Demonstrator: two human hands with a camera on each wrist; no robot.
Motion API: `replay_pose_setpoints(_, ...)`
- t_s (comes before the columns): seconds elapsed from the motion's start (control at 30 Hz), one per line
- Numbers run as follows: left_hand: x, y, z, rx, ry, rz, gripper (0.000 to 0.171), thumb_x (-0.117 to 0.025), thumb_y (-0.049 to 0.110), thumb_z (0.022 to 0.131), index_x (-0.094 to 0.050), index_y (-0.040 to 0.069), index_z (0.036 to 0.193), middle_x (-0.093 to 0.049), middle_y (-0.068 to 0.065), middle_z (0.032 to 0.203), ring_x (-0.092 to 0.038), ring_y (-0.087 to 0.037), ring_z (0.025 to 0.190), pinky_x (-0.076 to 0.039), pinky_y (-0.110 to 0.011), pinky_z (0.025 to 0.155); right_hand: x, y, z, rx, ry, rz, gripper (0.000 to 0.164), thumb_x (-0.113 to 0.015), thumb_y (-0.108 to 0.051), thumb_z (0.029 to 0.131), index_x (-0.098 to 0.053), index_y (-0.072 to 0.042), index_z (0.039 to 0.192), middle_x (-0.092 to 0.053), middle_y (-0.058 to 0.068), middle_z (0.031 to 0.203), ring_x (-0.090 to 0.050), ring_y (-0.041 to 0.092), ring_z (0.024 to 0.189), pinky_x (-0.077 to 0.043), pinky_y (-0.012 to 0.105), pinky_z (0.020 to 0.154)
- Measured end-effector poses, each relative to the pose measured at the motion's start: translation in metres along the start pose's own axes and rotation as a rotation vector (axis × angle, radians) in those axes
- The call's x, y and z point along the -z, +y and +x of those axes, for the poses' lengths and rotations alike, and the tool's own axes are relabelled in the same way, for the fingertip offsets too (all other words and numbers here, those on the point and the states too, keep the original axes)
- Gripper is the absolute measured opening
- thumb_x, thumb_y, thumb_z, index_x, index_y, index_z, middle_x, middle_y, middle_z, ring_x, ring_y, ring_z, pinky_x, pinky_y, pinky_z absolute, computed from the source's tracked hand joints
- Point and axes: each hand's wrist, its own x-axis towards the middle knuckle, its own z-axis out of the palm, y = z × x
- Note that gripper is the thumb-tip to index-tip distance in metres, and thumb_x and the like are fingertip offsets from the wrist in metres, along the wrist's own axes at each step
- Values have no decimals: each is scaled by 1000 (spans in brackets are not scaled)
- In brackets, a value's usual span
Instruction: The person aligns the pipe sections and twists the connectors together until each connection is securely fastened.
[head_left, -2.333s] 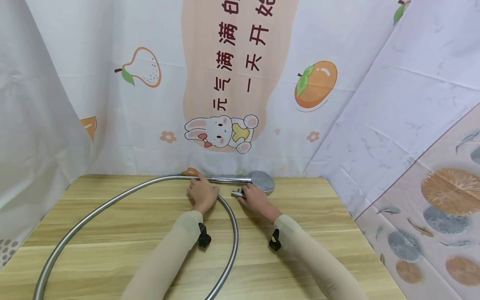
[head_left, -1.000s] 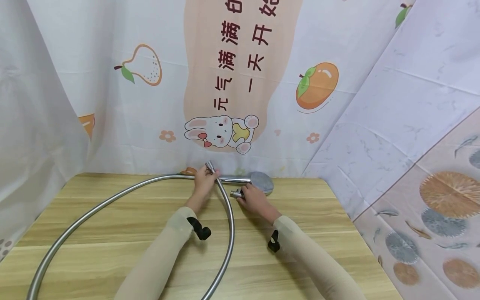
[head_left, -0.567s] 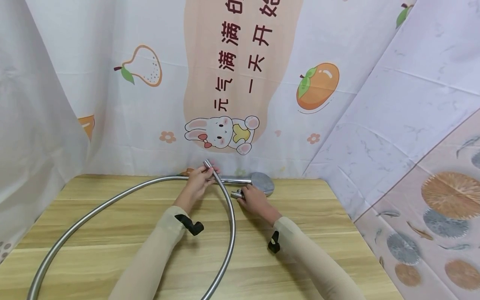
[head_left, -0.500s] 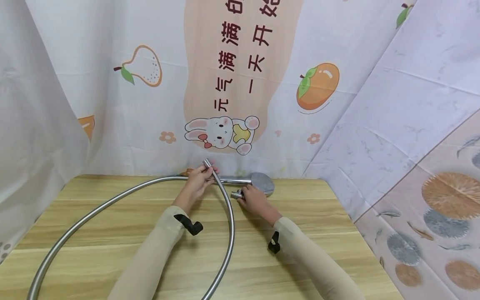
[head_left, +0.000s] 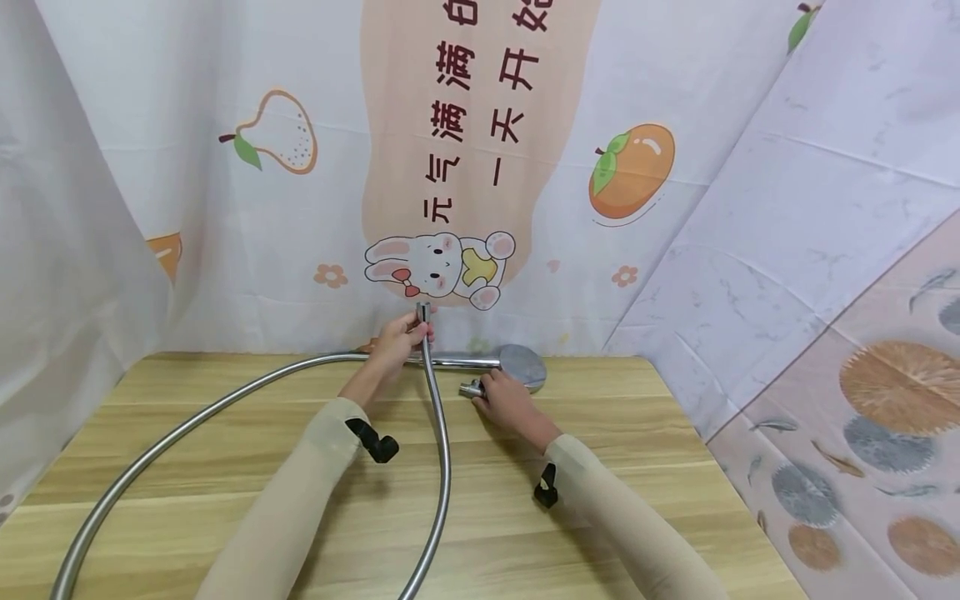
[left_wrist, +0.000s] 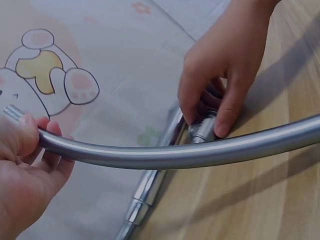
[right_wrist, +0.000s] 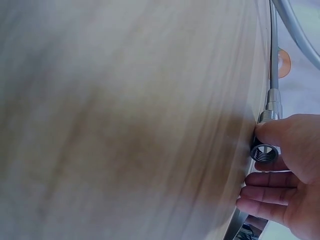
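My left hand (head_left: 397, 340) pinches one end of a metal shower hose (head_left: 444, 450), raised above the back of the table, its end nut (head_left: 423, 312) pointing up. In the left wrist view the thumb and fingers close round the hose just below that nut. My right hand (head_left: 512, 404) rests low at the table and pinches a small chrome threaded fitting (head_left: 471, 389). The right wrist view shows the round threaded opening of this fitting (right_wrist: 264, 153). Right behind this hand lies a shower head (head_left: 523, 367), its handle (head_left: 468, 363) joined to the hose's other end.
The hose loops left across the wooden table (head_left: 585, 533) and out of the bottom of the head view. A printed fabric curtain (head_left: 300, 233) hangs along the table's back edge. More cloth hangs at both sides. Black cameras are strapped to both wrists.
My left hand has lifted the hose end off the table and turned it from slanting left to nearly upright. The hose's near stretch has shifted left. The right hand stays put with the fitting.
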Motion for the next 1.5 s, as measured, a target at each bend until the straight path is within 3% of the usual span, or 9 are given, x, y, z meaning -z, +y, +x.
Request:
replay_pose_setpoints(0.13, -1, 12, 1, 18, -18, -51, 44, -42, 12, 109, -43, -1, 152, -58, -8, 107, -60, -12, 95, -55, -29, 94, -1, 0, 0, 8, 11, -13, 31, -67, -31, 100, -65, -1, 108, -64, 13, 99, -61, 25, 83, -56, 40, 68)
replay_pose_setpoints(0.33, -4, 18, -1, 82, -28, -195, 44, -44, 13, 109, -44, -7, 148, -61, -17, 127, -62, -23, 117, -50, -36, 108, -2, 1, 0, 7, 28, -10, 30, -69, -30, 98, -64, -1, 104, -62, 13, 95, -59, 25, 80, -55, 40, 64)
replay_pose_setpoints(0.47, -10, 19, -5, 137, -49, -243, 43, -45, 13, 109, -46, -7, 147, -62, -11, 111, -62, -18, 102, -51, -38, 107, -3, 2, 0, 5, 22, -6, 30, -68, -30, 99, -64, -1, 103, -62, 13, 95, -58, 25, 79, -55, 40, 64)
replay_pose_setpoints(0.77, -16, 18, 2, 220, -99, -5, 38, -36, 11, 111, -50, -4, 143, -51, -2, 87, -49, -10, 75, -46, -24, 74, -3, 0, 0, 22, 26, 3, 28, -68, -29, 99, -64, -1, 102, -62, 13, 95, -58, 25, 80, -54, 43, 64)
replay_pose_setpoints(1.07, -17, 3, -1, 251, -225, 212, 40, -33, 9, 111, -48, -11, 141, -50, 0, 79, -46, -8, 68, -43, -24, 67, -1, -2, -1, -9, -1, 18, 29, -68, -30, 99, -65, -2, 106, -61, 11, 97, -59, 24, 80, -54, 41, 64)
replay_pose_setpoints(1.17, -23, -9, -3, 192, -189, 291, 38, -35, 6, 109, -52, -14, 137, -54, -2, 77, -47, -8, 66, -43, -21, 63, 0, -2, -2, -5, 5, 19, 28, -69, -30, 99, -65, -3, 106, -61, 11, 96, -59, 24, 80, -53, 41, 64)
replay_pose_setpoints(1.3, -31, -22, -7, 122, -63, 371, 32, -44, 6, 107, -63, -15, 123, -64, -6, 75, -52, -9, 64, -43, -18, 56, -1, -2, -2, 0, 13, 22, 28, -69, -30, 99, -65, -3, 106, -61, 11, 96, -59, 23, 80, -53, 40, 64)
replay_pose_setpoints(1.4, -36, -26, -11, 96, 31, 358, 30, -50, 8, 107, -69, -15, 111, -69, -10, 77, -53, -9, 63, -43, -18, 55, -2, -1, -1, -8, 23, 22, 28, -69, -30, 98, -65, -3, 106, -61, 10, 95, -58, 22, 79, -53, 39, 64)
replay_pose_setpoints(1.5, -39, -28, -14, 50, 72, 324, 30, -52, 9, 106, -69, -15, 109, -68, -9, 78, -54, -8, 63, -48, -20, 58, -4, 1, 0, -15, 28, 26, 28, -69, -30, 98, -65, -3, 107, -60, 10, 96, -58, 22, 80, -53, 40, 64)
